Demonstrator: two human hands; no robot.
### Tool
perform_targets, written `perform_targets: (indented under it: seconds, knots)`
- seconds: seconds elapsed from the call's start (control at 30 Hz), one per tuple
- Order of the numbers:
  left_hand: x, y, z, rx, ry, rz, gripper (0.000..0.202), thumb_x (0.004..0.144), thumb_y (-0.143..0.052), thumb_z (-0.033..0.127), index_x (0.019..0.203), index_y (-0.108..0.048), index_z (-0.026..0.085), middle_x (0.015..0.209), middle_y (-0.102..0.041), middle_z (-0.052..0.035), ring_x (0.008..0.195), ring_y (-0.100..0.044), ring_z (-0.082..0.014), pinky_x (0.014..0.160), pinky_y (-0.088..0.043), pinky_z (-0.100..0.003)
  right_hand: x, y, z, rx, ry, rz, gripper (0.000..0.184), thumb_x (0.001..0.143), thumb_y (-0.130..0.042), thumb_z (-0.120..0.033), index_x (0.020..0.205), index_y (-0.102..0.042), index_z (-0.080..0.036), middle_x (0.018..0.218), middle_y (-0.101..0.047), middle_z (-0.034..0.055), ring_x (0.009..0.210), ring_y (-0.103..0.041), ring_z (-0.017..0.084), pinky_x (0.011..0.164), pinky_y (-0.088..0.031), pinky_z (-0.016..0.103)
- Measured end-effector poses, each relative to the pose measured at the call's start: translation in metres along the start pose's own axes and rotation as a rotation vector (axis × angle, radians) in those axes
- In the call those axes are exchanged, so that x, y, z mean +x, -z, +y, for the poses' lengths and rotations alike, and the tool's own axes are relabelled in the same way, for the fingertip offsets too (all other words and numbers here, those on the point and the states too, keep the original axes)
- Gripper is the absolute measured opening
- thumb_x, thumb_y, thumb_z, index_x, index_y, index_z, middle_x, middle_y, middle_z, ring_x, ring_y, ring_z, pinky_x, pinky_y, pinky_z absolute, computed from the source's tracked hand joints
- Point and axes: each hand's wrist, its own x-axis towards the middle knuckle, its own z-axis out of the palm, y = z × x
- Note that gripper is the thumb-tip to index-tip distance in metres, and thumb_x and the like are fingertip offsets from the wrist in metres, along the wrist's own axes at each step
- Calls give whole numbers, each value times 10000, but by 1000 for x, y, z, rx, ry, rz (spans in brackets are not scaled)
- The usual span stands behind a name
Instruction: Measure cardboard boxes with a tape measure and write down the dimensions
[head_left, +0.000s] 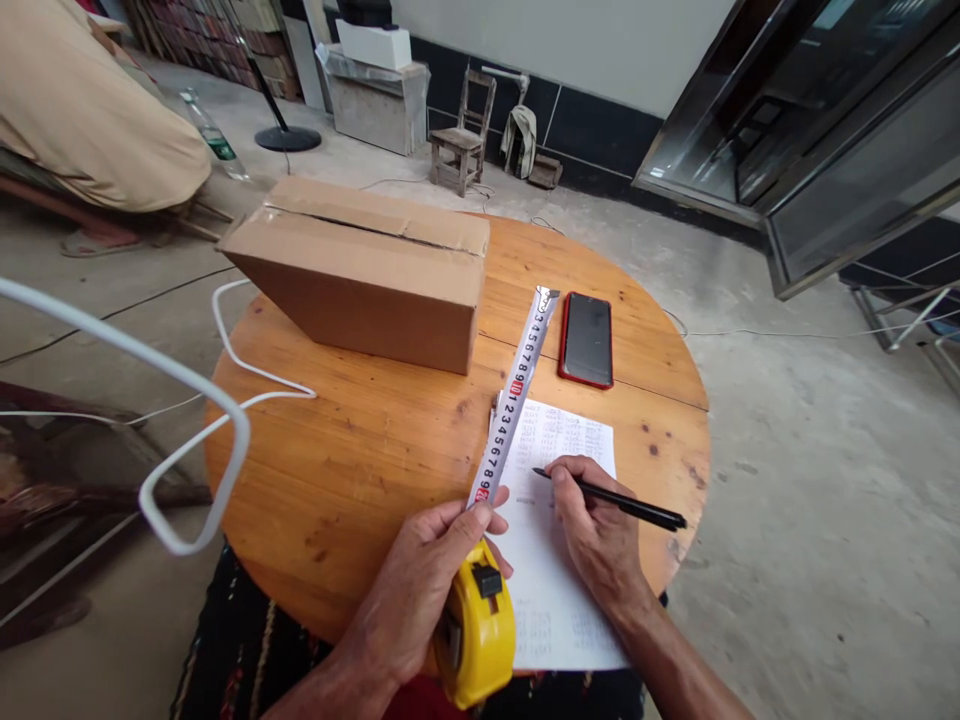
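My left hand point(420, 590) is closed around a yellow tape measure point(476, 630) at the near edge of a round wooden table point(360, 450). Its blade point(516, 390) is pulled out and runs away from me, its hook end beside a phone. My right hand point(592, 520) grips a black pen point(615, 498), tip touching a white sheet of paper point(547, 560) covered with rows of written figures. A closed cardboard box point(367, 270) sits at the table's far left.
A red-cased phone point(586, 339) lies face up beyond the paper. A white cable point(225, 400) loops across the table's left. On the concrete floor behind are a small wooden chair point(465, 135), a plastic bottle point(214, 135), a stand base and a glass door at right.
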Motion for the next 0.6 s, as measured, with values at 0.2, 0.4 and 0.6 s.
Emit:
perform_targets:
  seconds: [0.2,0.4,0.6]
  knots:
    - [2,1,-1,-22,8,-7,363,754,-656,482,839,-677,131,582,-664,-34,483,-513,-96,475,-364,-181,3,-2,-3,3,-21,-26,200,885,-487,-305,791,-614,-183,530,-501,-40,475,-477,109,475,-397,222]
    - [1,0,1,-5,2,4,349,754,-656,467,788,-665,121,593,-681,-60,540,-553,-121,489,-377,-180,4,-2,-5,-18,0,-47,199,879,-490,-294,781,-622,-181,537,-501,-38,482,-466,106,481,-390,221]
    - [0,0,2,-25,14,0,342,753,-661,462,813,-675,126,552,-649,-33,488,-513,-100,471,-362,-179,3,-2,-5,-46,11,-63,197,882,-484,-283,781,-621,-183,574,-523,-29,495,-451,103,476,-374,217]
